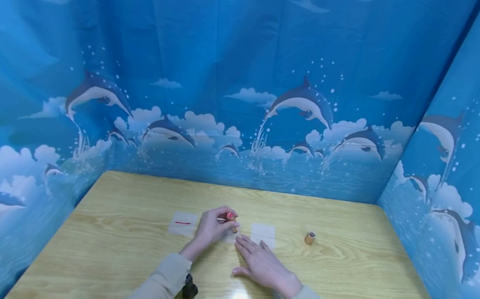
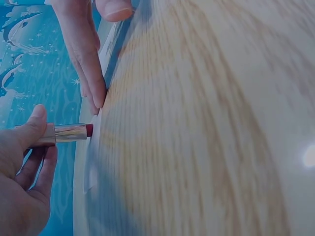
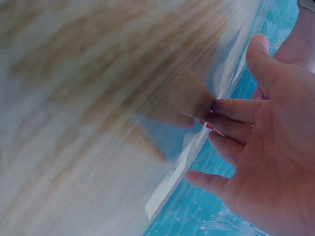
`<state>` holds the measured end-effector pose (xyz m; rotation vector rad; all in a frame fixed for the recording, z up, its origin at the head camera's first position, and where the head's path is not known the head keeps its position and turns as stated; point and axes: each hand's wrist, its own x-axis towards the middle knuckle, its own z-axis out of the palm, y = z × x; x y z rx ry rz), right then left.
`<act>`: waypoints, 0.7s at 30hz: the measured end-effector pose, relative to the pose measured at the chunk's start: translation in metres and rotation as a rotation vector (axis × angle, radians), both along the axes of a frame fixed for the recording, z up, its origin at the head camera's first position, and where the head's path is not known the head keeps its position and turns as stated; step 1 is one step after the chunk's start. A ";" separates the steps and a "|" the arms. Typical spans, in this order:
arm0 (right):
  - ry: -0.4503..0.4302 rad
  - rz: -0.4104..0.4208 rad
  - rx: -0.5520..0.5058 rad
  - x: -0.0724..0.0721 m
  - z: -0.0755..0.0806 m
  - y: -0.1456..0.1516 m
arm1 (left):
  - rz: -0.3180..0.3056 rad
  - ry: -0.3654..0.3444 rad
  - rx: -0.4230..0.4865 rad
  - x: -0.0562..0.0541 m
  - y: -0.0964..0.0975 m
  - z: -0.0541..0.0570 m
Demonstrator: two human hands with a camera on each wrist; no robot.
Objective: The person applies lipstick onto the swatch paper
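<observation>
Two sleeves (image 1: pixel 155 289), left hand (image 1: pixel 211 228) tight on one lipstick (image 2: pixel 71 132), right hand (image 1: pixel 265 267) straight-fingered, apparently three papers (image 1: pixel 263 233), one cap (image 1: pixel 310 238).

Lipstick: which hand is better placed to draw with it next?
The left hand, I think: it grips the lipstick, and the red tip points at the middle paper. The right hand holds no lipstick; its fingers lie straight by that paper, so it looks better placed for steadying.

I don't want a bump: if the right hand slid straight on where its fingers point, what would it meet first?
Probably the uncapped lipstick in the left hand, just ahead of the right fingertips; depth is unclear, so maybe the left thumb instead.
</observation>
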<state>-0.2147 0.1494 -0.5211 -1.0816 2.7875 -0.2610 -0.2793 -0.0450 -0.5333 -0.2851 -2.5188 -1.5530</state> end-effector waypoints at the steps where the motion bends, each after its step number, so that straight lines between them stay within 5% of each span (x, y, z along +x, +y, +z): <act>1: -0.003 -0.001 -0.001 0.000 0.000 0.000 | 0.000 -0.002 0.000 0.000 0.000 0.000; 21: -0.023 -0.007 -0.002 0.000 0.001 0.000 | -0.010 -0.007 -0.049 0.000 -0.008 0.004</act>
